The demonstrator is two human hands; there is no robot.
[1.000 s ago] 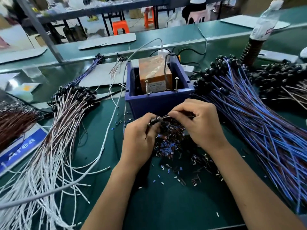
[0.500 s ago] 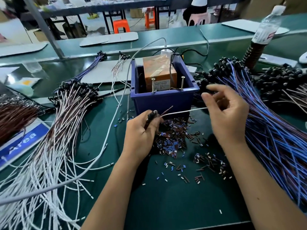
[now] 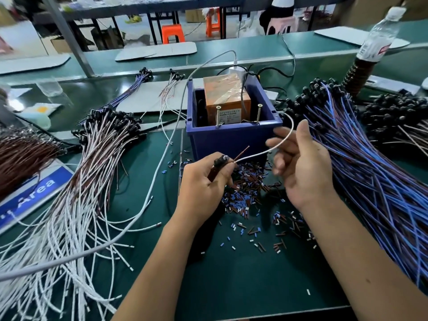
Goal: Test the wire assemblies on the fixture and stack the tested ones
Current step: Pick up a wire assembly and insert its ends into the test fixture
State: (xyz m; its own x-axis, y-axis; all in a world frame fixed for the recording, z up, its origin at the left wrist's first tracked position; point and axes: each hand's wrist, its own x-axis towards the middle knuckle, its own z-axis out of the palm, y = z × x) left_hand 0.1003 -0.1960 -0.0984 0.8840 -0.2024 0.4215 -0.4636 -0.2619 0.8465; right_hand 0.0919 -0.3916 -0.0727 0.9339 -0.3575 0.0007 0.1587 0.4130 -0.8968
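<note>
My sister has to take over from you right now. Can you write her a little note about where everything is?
Left hand grips the black end of one wire assembly. Right hand guides its white lead toward the two screws in the blue box. It is not yet touching them. White pile lies left, blue pile right. Left to do: test it, then stack it.

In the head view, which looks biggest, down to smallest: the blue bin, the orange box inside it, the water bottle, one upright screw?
1. Blue bin
2. Orange box and water bottle: look alike, and the bottle stands farther off, so unranked
3. Screw
</note>
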